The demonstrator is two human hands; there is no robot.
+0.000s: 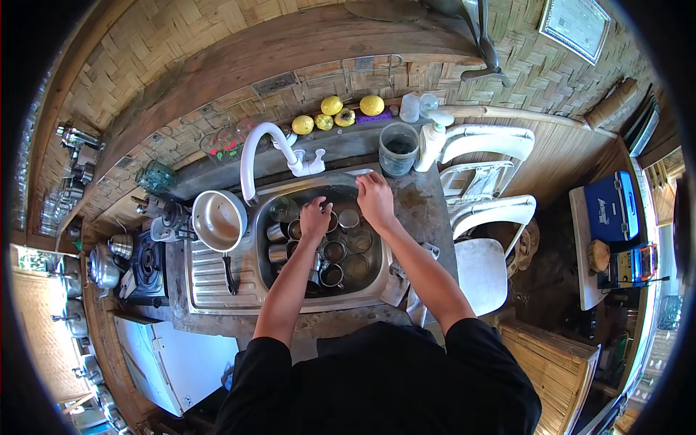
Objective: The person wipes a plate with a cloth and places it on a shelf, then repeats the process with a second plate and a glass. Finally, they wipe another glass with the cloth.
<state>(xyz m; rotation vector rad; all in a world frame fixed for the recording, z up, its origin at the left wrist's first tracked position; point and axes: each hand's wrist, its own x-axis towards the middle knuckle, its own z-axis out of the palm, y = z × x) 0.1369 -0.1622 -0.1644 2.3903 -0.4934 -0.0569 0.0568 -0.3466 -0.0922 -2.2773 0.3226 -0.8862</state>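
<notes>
- Stainless steel sink (377, 279) set in a worn grey bench (428, 210), basin crowded with metal cups (335, 251) and small glasses, some upright, some on their sides.
- Left hand (315, 217) down among the cups at the middle of the basin, fingers curled over one of them; from above, hard to tell whether closed around it or only resting on its rim.
- Right hand (375, 199) at the far rim of the sink, palm down, fingers bent against the edge; nothing visibly held, though the underside is hidden.
- White swan-neck tap (255, 148) arching over the basin's left corner.
- Steel pan (217, 220) lying on the ribbed draining board to the left, handle toward the near edge.
- Grey plastic tub (398, 148) and a white pump bottle (433, 138) just beyond the right hand.
- Yellow fruits (332, 106) in a row on the ledge behind the tap.
- Blue case (612, 206) on a side table to the right, white lettering on the lid, too small to read.
- Framed sheet (576, 25) on the wall at upper right, print not legible.
- Woven bamboo walls all round; gas burner (148, 264) and kettles (105, 268) to the left, white plastic chairs (482, 217) to the right.
</notes>
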